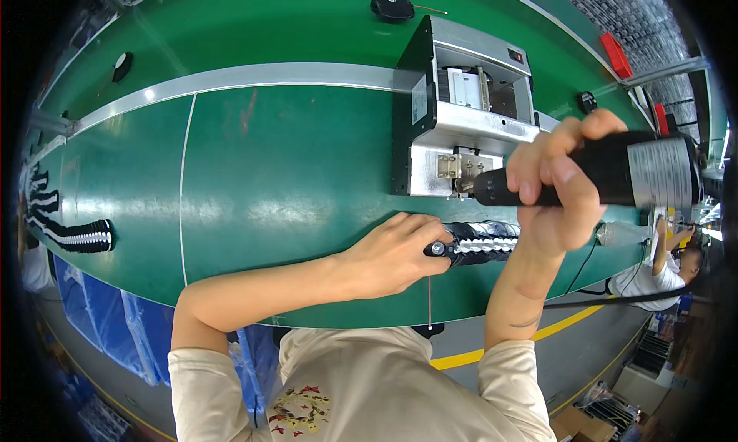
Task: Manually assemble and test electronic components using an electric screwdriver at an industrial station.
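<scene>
In my right hand [561, 177] is a black electric screwdriver [615, 169], held sideways with the fingers wrapped around its body. Its tip points left at the small metal outlet of a silver and black screw feeder [477, 123]; whether the two touch is hard to tell. My left hand [403, 254] rests on the green bench, its fingers closed over a small black part [437, 249] with a screw-like round spot on top. A thin reddish wire [430, 300] hangs below that part. Against it, on the right, lies a row of black and silver parts [488, 244], partly hidden by my right forearm.
Another row of black and silver parts [84, 236] curves along the bench's left end. Beyond a metal rail [307, 74], a black part with a wire [392, 5] lies on the green belt. A red bin [615, 55] stands far right. A co-worker [661, 277] sits at the right.
</scene>
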A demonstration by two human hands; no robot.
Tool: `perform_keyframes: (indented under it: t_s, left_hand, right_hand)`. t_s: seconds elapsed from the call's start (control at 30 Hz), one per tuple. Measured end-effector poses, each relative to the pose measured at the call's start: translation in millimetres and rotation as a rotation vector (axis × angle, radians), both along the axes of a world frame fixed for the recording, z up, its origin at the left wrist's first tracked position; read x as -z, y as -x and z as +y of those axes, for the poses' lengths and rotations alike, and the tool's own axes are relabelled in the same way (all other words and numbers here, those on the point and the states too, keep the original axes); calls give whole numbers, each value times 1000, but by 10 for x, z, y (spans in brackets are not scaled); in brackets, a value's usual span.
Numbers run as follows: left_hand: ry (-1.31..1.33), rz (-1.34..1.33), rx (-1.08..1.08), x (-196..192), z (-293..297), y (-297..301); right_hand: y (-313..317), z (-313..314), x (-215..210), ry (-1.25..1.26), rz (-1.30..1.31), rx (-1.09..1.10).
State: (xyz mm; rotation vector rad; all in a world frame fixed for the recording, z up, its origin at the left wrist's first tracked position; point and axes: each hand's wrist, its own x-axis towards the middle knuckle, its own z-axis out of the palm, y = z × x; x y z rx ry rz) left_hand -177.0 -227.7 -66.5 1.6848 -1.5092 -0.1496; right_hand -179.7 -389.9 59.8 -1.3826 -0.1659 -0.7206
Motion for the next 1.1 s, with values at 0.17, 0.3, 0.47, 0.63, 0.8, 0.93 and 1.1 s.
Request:
perform_keyframes:
  t_s: [0.17,0.3,0.47,0.63,0.8,0.93,1.1]
  left_hand:
    - [-9,-25,-7,56,13,7]
    - [-17,-39,-15,62,26,4]
    - [26,-5,-32,34,11,23]
    - [23,-1,-32,34,12,17]
    - [-11,-8,-25,44,26,9]
    - [-10,0,-30,58,31,25]
    - [27,-6,-50,35,30,21]
  right_hand:
    - [306,24,54,-67,-48,-66]
    - [505,58,138,-71,8,-13]
    - [568,30,258,-90,56,-17]
    - [564,10,359,-82,87,-64]
    - [557,38,395,19,72,-77]
    - [584,31,416,34,85,-130]
    - [622,29,394,23,110,-183]
